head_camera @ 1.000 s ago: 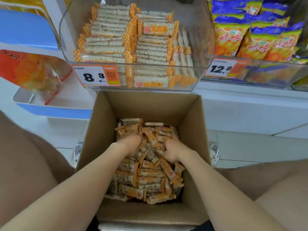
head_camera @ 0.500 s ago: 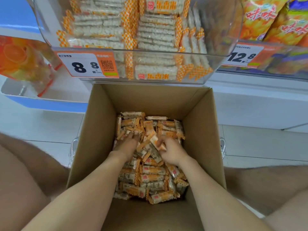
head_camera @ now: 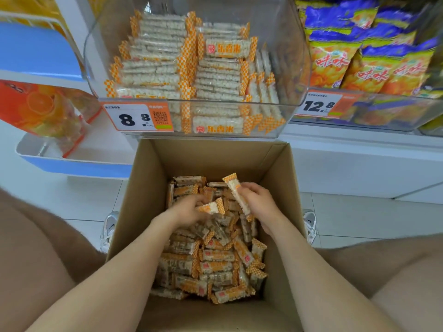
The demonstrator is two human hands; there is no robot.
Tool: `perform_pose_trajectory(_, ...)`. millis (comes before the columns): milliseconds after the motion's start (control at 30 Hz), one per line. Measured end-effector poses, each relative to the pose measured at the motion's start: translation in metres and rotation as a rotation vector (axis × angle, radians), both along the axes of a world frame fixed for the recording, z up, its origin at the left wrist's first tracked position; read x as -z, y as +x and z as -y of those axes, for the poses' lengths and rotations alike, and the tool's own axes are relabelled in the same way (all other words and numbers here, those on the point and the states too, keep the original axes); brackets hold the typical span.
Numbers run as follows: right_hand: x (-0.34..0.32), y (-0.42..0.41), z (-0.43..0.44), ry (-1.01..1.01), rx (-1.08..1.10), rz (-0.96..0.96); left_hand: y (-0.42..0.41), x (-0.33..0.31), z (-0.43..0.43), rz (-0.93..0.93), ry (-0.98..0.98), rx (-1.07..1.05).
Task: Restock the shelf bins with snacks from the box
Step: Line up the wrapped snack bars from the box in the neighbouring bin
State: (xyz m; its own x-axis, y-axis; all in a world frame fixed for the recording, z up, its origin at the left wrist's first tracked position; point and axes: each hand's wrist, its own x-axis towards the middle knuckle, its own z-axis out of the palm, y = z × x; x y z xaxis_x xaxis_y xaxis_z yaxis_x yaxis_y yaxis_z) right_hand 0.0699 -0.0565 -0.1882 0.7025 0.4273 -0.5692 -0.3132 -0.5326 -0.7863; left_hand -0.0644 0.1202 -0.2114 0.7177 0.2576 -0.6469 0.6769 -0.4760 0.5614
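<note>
Inside the box [head_camera: 148,212], your left hand [head_camera: 189,210] curls round one snack bar [head_camera: 212,207], your right hand [head_camera: 259,202] round a second bar [head_camera: 236,190], a deep heap [head_camera: 215,259] remaining below; the bin [head_camera: 287,68] above the box looks half full.

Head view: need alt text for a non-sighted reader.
The right hand holds up one snack bar and the left hand grips a second bar inside a cardboard box full of orange-checked bars. Above it a clear shelf bin holds stacks of the same bars.
</note>
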Motion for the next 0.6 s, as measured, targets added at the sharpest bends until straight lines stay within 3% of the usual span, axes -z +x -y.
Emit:
perform_pose_trajectory(267,-0.059,-0.007,0.004,0.307,0.047,-0.126,-0.004,-0.086,-0.007,0.186,0.0,0.056)
perform_pose_trajectory(467,-0.09,-0.02,0.011,0.323,-0.029,-0.047,-0.021,-0.148,-0.005,0.264,-0.132,0.029)
perform_pose_trajectory(600,-0.104,-0.026,0.013,0.237,-0.101,0.131,-0.028,-0.179,-0.003,0.301,-0.152,0.045)
